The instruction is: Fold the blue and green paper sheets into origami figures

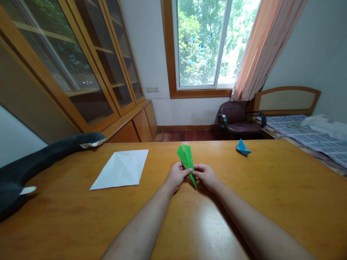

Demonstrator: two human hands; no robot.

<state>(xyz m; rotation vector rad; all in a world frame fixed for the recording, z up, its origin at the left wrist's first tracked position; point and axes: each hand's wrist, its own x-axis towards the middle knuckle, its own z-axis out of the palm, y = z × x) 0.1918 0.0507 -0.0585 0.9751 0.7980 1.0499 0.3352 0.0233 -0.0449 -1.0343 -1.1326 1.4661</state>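
Note:
A green folded paper (pixel 186 156), long and narrow with a pointed end toward me, is held just over the middle of the table. My left hand (pixel 176 177) pinches it from the left, thumb lying across its front. On the other side, my right hand (pixel 205 176) grips its right edge with thumb and fingers closed. The paper's wider far end splits into two flaps. Some fingertips behind the paper are hidden. To the left lies a creased white paper sheet (pixel 121 169), flat on the table. A small blue folded paper (pixel 243 148) stands near the far edge at right.
The wooden table (pixel 271 202) spreads under my arms. A black-and-white stuffed toy (pixel 48 159) rests along its left side. Beyond the far edge are a dark red armchair (pixel 233 115), a bed (pixel 311 133) and a glass-fronted cabinet (pixel 108 86).

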